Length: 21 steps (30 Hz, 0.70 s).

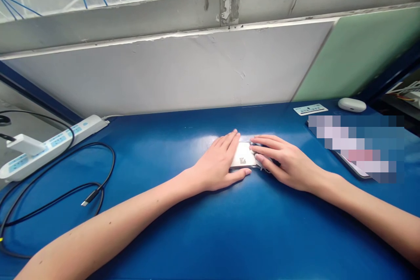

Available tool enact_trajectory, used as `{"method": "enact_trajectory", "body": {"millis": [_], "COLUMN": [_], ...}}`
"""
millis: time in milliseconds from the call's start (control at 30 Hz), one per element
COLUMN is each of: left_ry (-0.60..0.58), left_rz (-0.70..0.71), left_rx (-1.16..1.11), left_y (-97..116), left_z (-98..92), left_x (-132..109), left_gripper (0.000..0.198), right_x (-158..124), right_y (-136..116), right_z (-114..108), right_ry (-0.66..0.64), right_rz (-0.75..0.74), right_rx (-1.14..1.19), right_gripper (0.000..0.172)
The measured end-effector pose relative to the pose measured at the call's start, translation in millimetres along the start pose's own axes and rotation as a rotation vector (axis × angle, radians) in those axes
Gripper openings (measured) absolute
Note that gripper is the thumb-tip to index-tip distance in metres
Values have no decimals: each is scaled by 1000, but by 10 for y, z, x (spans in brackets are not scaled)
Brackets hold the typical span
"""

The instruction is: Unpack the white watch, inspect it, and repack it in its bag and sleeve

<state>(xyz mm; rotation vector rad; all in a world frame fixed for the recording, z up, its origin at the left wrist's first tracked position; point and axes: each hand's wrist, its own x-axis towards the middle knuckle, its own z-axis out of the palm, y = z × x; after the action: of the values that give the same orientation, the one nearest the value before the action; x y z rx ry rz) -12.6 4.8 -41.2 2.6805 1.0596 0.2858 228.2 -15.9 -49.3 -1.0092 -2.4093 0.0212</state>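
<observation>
Item: small white flat box (pixel 243 157), lying at mid-bench (pixel 183 236), my left hand (pixel 218 164) flat against its left side, my right hand (pixel 284 162) spread over its right edge; neither is closed round it. I judge the work early: the box is unlifted. Black cable (pixel 93 197) and power strip (pixel 52 144) lie well apart, left.

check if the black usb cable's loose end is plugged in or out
Out. The black usb cable's metal plug lies bare on the blue table, clear of the white power strip.
</observation>
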Motion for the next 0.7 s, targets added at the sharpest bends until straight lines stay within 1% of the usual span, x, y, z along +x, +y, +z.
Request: {"method": "enact_trajectory", "body": {"millis": [67,100,233,300,467,600,700], "left_ry": [16,21,9,1,28,34,33], "left_rz": [-29,-39,-63,-61,34,104,127], "left_rx": [-36,-43,-41,-44,-63,-96,-108], "left_y": [-7,-7,4,10,4,-12,-23], "left_z": [3,2,-12,-21,-41,-58,-57], "left_x": [-4,-6,-3,0,-3,-14,-20], "left_gripper": [92,92,76,72,68,69,69], "right_x": [-4,-5,-3,2,18,27,36], "right_y": [100,141,238,257,254,246,273], "right_z": [0,0,1,-1,-20,-58,-109], "right_ry": [5,11,38,47,66,125,174], "right_rz": [13,12,0,-7,-32,-123,-184], "right_rx": [-15,-26,-66,-73,-59,-8,-6], "right_gripper": [30,31,33,34,34,29,24]}}
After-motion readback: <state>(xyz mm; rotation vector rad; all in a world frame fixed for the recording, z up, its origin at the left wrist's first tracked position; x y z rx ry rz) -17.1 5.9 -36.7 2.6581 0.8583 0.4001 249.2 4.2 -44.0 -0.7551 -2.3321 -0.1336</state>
